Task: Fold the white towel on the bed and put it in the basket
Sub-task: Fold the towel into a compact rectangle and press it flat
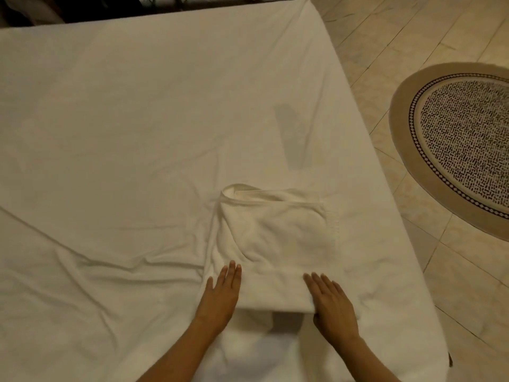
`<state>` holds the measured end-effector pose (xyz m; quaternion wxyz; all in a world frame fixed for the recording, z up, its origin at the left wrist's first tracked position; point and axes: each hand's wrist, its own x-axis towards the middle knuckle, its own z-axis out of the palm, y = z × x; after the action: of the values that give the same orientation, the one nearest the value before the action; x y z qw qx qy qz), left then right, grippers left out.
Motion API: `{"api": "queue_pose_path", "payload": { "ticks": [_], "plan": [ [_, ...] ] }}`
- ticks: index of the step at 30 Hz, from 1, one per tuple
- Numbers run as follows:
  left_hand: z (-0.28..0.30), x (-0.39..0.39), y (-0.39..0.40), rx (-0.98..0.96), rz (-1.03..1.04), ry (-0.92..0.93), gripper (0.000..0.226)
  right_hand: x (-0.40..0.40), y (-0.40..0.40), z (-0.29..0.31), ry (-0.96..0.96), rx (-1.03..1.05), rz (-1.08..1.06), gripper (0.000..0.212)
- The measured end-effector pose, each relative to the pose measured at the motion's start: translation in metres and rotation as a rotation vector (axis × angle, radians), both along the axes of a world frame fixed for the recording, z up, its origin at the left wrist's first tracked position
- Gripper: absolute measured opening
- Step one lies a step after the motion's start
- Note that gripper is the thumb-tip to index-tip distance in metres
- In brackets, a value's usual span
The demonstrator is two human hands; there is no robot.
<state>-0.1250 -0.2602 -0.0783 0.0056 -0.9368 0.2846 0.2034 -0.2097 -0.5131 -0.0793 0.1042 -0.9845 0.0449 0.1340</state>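
Observation:
The white towel [271,244] lies on the bed [124,133] near its front right part, folded into a rough square with a loose rolled edge at its far side. My left hand [220,296] rests flat on the towel's near left corner, fingers straight and together. My right hand [332,304] lies flat at the towel's near right corner, fingers spread slightly, its thumb at the folded edge. Neither hand grips the cloth. No basket is in view.
The bed's white sheet is wrinkled, with long creases at the left and near the towel. The bed's right edge [385,172] drops to a tiled floor [399,37]. An oval patterned rug [462,144] lies on the floor at the right. Dark furniture stands beyond the bed's far edge.

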Motion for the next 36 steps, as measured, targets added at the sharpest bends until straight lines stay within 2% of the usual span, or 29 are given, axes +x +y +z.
{"api": "queue_pose_path", "payload": {
  "ticks": [3, 7, 12, 20, 23, 25, 26, 29, 36],
  "plan": [
    [0.018, 0.034, 0.001, 0.022, -0.051, -0.047, 0.079, 0.031, -0.009, 0.017, -0.054, -0.030, 0.018, 0.078],
    [0.045, 0.089, -0.004, -0.056, -0.099, -0.102, 0.063, 0.080, -0.026, 0.037, -0.080, -0.066, 0.004, 0.067],
    [0.069, 0.159, -0.020, -0.109, -0.061, -0.057, 0.035, 0.146, -0.045, 0.046, -0.038, -0.093, 0.006, 0.051],
    [0.066, 0.240, -0.060, -0.052, 0.033, -0.108, 0.037, 0.236, -0.072, 0.044, 0.031, -0.158, 0.023, 0.037],
    [0.048, 0.252, -0.073, -0.010, 0.122, -0.223, 0.054, 0.256, -0.074, 0.031, -0.150, -0.200, -0.034, 0.051],
    [0.037, 0.242, -0.081, -0.028, 0.175, -0.297, 0.053, 0.257, -0.068, 0.020, -0.218, -0.156, -0.100, 0.061],
    [0.028, 0.233, -0.085, -0.049, 0.169, -0.298, 0.048, 0.253, -0.062, 0.013, -0.225, -0.118, -0.106, 0.059],
    [0.000, 0.209, -0.088, -0.006, 0.112, -0.144, 0.057, 0.229, -0.043, -0.014, -0.150, 0.013, -0.105, 0.059],
    [-0.051, 0.223, -0.083, -0.128, 0.158, -0.120, 0.071, 0.234, -0.041, -0.054, -0.107, 0.063, -0.163, 0.057]
  ]
}}
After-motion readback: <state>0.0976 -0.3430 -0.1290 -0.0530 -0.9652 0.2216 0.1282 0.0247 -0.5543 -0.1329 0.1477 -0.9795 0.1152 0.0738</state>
